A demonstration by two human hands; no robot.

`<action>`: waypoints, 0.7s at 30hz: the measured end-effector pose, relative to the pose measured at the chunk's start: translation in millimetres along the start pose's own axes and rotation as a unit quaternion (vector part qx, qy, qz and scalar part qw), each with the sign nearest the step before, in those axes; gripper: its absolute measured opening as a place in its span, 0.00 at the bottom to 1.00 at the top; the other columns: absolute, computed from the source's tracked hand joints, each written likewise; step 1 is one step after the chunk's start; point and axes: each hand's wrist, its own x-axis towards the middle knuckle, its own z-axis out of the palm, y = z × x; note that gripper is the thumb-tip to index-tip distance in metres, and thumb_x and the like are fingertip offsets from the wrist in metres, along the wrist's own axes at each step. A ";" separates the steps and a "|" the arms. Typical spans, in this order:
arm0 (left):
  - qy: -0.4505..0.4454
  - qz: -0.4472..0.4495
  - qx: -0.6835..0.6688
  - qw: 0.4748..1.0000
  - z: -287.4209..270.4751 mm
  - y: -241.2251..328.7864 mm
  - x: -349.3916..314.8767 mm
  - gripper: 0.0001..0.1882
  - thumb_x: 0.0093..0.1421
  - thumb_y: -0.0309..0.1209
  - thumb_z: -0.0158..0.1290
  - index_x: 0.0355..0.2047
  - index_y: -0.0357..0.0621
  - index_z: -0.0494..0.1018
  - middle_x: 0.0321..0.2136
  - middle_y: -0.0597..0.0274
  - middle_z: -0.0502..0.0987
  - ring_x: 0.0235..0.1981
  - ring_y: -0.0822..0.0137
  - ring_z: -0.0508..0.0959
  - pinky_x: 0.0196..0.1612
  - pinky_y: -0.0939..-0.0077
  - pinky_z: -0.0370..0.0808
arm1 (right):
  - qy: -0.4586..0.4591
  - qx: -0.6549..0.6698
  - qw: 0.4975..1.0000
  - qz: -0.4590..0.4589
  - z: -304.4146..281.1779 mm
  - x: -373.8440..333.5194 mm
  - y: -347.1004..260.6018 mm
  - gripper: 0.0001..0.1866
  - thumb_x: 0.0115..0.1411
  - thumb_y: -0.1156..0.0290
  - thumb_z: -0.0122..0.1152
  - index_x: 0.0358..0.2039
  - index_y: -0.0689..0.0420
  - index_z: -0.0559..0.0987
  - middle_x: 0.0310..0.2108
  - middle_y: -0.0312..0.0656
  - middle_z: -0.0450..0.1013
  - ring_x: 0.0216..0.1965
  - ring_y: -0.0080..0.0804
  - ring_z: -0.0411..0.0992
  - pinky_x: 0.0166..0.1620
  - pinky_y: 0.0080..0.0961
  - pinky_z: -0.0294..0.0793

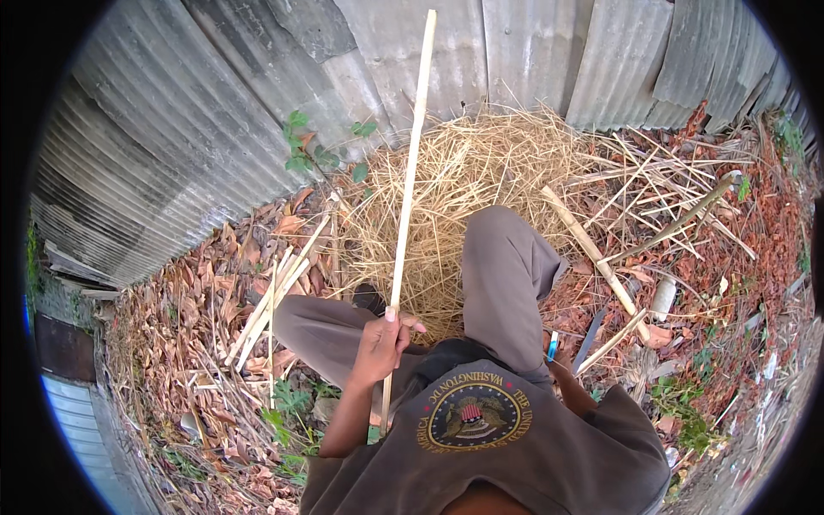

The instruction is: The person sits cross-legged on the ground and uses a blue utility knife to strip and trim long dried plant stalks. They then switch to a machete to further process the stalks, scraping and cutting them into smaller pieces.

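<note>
My left hand (378, 345) is closed around the lower part of a long pale split-bamboo strip (413, 163). The strip stands nearly upright in the picture, its lower end passing in front of my body and its far end reaching up across the metal sheets. My right hand (558, 367) is low beside my raised right knee, mostly hidden by the leg, so its fingers do not show. A small light-blue item (552, 346) is at that hand. Close by is a dark blade (589, 336); whether the hand grips it cannot be told.
Beyond my legs lies a heap of straw-like shavings (481, 163). Several cut strips (270, 300) rest on dry leaves at left. At right are a bamboo pole (592, 253), a curved stick (678, 225) and a whitish cylinder (663, 298). Corrugated metal sheets (541, 60) stand behind.
</note>
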 end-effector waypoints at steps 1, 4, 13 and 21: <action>0.002 0.015 0.002 1.000 -2.1 -6.8 -4.8 0.30 0.73 0.44 0.31 0.22 0.36 0.69 0.13 0.66 0.63 0.20 0.74 0.72 0.21 0.81 0.69 | 0.008 -0.014 0.999 0.037 -12.7 7.3 4.1 0.28 0.52 0.48 0.60 0.45 0.59 0.77 0.38 0.58 0.77 0.40 0.55 0.76 0.44 0.42 0.76; 0.015 0.022 0.008 1.000 -5.8 -10.9 -18.1 0.30 0.73 0.43 0.32 0.15 0.41 0.60 0.12 0.67 0.59 0.28 0.69 0.74 0.29 0.76 0.71 | 0.082 0.261 0.949 0.156 -76.2 9.8 -41.1 0.14 0.55 0.67 0.53 0.34 0.65 0.76 0.24 0.52 0.76 0.25 0.43 0.77 0.32 0.36 0.77; -0.008 0.046 0.065 0.997 -5.5 -27.3 -37.6 0.28 0.73 0.40 0.34 0.21 0.34 0.69 0.12 0.65 0.61 0.19 0.73 0.68 0.29 0.73 0.70 | 0.053 0.583 0.782 -0.213 -302.9 2.4 -381.3 0.17 0.63 0.58 0.58 0.41 0.61 0.75 0.15 0.30 0.57 0.16 0.21 0.59 0.23 0.25 0.65; 0.002 0.051 0.221 0.974 -38.5 -13.2 -73.7 0.29 0.72 0.48 0.34 0.39 0.34 0.76 0.17 0.65 0.69 0.21 0.74 0.70 0.27 0.77 0.68 | -0.221 0.620 0.648 -0.383 -316.6 48.7 -538.4 0.12 0.61 0.63 0.63 0.29 0.60 0.77 0.13 0.30 0.60 0.18 0.21 0.63 0.26 0.23 0.67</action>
